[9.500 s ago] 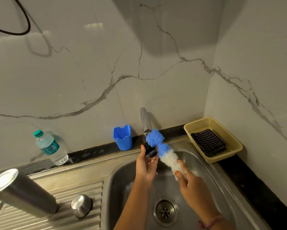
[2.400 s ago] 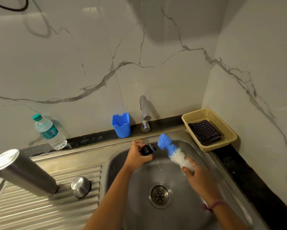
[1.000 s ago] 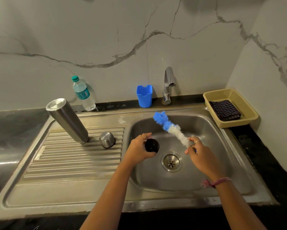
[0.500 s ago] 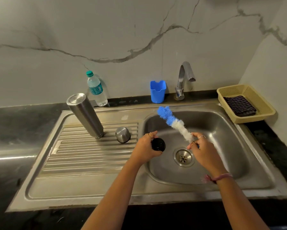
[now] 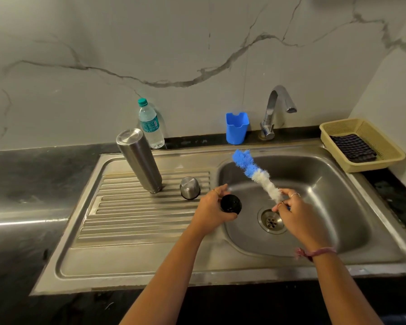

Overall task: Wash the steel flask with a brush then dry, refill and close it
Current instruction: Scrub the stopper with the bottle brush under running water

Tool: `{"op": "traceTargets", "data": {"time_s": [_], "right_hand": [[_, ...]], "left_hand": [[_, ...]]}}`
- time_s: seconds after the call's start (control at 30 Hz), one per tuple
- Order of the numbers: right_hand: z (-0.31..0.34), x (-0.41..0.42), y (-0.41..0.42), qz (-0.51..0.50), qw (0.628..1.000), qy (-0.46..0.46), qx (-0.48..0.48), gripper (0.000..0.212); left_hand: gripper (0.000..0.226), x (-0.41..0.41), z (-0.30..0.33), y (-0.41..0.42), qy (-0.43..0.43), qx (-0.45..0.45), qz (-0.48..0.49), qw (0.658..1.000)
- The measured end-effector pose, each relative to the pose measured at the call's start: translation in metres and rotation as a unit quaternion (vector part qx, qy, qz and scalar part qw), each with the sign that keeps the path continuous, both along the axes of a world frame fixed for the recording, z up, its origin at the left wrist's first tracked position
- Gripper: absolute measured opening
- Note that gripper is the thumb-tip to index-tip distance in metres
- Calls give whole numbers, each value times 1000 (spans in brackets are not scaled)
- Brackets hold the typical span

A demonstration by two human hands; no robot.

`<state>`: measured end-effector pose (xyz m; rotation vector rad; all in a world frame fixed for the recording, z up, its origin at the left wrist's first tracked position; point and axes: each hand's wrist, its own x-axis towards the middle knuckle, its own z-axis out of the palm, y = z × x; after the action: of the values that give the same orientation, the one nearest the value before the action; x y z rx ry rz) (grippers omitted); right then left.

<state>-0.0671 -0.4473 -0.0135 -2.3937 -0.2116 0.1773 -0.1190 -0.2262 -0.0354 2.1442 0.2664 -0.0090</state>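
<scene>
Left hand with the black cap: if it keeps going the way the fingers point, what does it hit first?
Probably the brush held by the right hand; the left hand points right across the sink. Depth is unclear.

One flask point(image 5: 139, 160), one brush point(image 5: 256, 174), two caps point(image 5: 189, 191), one bottle point(image 5: 150, 124).

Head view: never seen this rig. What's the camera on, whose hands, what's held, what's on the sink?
There is no machine here: the single picture comes from a wide-angle camera worn on a person's head, looking down at their own bare hands over a steel sink.

The left hand grips a black round stopper. The right hand pinches the handle of a blue and white bottle brush, bristles pointing up and away.

On the ribbed drainboard the steel flask stands upside down beside a small steel cap.

Behind are a water bottle, blue cup, tap, and a basket holding a dark cloth.
</scene>
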Motion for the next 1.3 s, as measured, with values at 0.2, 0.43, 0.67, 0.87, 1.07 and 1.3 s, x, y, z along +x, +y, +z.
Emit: {"op": "traceTargets", "data": {"time_s": [0.2,0.43,0.67,0.87,1.07,1.3], "right_hand": [[-14,-8,15,-40,999,12,34,36],[-15,-24,32,-69,995,5,77,36],[-20,-33,43,-84,992,2,90,39],[-25,-35,48,-100,991,9,90,40],[-30,-37,53,-101,990,13,94,38],[-33,-35,53,-104,990,22,97,38]], "left_hand": [[87,-14,-5,18,-9,-41,36,998],[83,-39,-3,56,-66,-33,90,993],[81,-62,-11,104,-80,-2,170,982],[76,-73,-18,127,-68,-55,226,970],[81,-75,-31,135,-44,-75,241,967],[87,-74,-43,135,-41,-64,258,963]]}}
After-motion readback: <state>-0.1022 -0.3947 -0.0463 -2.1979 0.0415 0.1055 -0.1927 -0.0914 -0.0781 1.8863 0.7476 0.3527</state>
